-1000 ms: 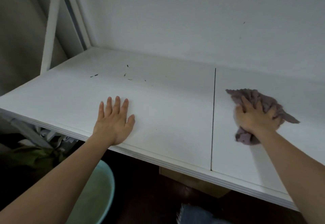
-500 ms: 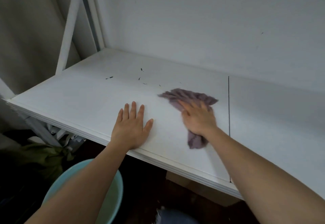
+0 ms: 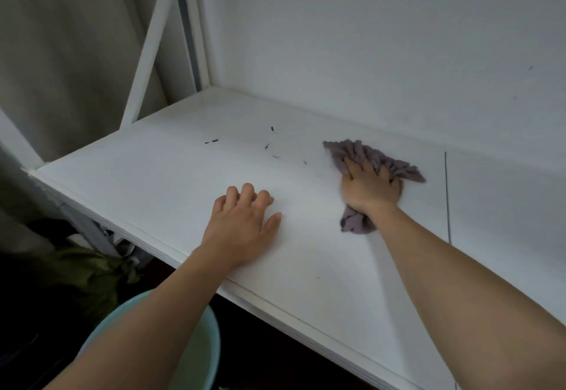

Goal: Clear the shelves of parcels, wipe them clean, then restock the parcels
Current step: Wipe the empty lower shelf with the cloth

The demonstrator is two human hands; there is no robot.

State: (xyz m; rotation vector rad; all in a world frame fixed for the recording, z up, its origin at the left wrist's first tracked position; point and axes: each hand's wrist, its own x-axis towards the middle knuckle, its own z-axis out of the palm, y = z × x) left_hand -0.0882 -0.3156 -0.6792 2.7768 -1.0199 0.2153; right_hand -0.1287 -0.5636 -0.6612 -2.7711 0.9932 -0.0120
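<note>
The white shelf holds no parcels. A crumpled purple cloth lies on it left of the seam between two panels. My right hand presses down on the cloth with spread fingers, and one bunched end sticks out beside my wrist. Several small dark specks lie on the shelf just left of the cloth. My left hand rests on the shelf near its front edge, fingers bent with the tips on the surface, holding nothing.
A white back wall closes the shelf behind. A diagonal white brace stands at the left end. Below the shelf's front edge are a pale teal basin and some green fabric on the dark floor.
My right hand has swept the cloth left across the seam from the right panel toward the specks. My left hand's fingers went from flat to bent.
</note>
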